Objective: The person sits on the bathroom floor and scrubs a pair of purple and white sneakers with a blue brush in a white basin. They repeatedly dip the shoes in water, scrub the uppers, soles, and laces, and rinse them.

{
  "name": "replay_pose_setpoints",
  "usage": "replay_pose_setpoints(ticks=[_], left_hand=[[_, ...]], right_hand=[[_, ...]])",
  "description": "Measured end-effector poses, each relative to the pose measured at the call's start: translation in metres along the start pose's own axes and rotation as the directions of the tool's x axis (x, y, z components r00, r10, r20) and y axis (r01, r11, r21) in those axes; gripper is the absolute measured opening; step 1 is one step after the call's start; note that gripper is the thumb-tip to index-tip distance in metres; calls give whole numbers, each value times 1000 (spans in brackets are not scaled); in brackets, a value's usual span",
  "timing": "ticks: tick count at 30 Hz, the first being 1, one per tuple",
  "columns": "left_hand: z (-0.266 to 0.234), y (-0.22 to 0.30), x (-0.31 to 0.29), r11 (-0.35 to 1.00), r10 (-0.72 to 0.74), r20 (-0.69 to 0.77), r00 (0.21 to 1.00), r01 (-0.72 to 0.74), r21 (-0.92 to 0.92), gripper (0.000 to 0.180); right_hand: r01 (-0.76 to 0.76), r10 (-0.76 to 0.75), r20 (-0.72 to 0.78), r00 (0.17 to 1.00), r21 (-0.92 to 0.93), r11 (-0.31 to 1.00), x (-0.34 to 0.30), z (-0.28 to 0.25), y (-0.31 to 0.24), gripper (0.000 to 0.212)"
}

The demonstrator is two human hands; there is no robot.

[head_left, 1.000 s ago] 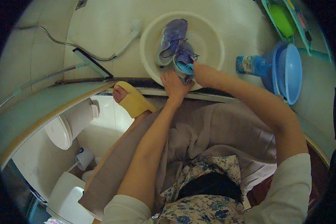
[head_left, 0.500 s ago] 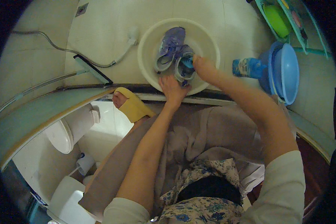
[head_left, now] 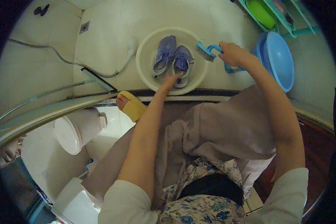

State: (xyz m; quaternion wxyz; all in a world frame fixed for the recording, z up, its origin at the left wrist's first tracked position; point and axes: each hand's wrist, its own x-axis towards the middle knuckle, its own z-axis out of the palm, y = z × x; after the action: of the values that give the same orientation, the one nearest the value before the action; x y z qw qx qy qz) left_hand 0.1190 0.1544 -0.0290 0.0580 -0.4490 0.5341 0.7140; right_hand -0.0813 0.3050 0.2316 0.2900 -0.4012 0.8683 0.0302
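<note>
Two purple sneakers lie side by side in a round cream basin (head_left: 145,48) on the tiled floor. The left sneaker (head_left: 165,48) rests without a hand on it. At the heel of the right sneaker (head_left: 183,56), my left hand (head_left: 171,80) is closed, its thumb by the shoe's opening. Beyond the basin's right rim, my right hand (head_left: 233,54) grips the handle of a blue scrub brush (head_left: 204,51). The brush hangs clear of both shoes, with its greyish bristles facing down.
Stacked blue basins (head_left: 280,61) stand at the right, beside a blue bottle (head_left: 232,68) partly behind my right wrist. A shower hose (head_left: 69,52) and a squeegee (head_left: 99,79) are at the left. A raised sill (head_left: 209,95) runs before the basin. My foot wears a yellow slipper (head_left: 133,109).
The brush in my right hand has come out of the right sneaker and moved right, past the basin's rim. My left hand stays at that shoe's heel. The view has shifted slightly.
</note>
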Motion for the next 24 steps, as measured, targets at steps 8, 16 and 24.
replay_pose_setpoints(ticks=[8,16,24], left_hand=[[16,26,-31,899,-96,249,964,192,-394,41],[51,154,-86,766,435,96,896,-311,-563,47],[36,242,-132,521,477,369,798,81,-850,40]], right_hand=[[10,110,-329,938,343,939,-34,-3,-3,30],[249,194,-638,745,536,806,-40,-36,-2,38],[452,70,-783,618,426,784,-47,-33,-27,46]])
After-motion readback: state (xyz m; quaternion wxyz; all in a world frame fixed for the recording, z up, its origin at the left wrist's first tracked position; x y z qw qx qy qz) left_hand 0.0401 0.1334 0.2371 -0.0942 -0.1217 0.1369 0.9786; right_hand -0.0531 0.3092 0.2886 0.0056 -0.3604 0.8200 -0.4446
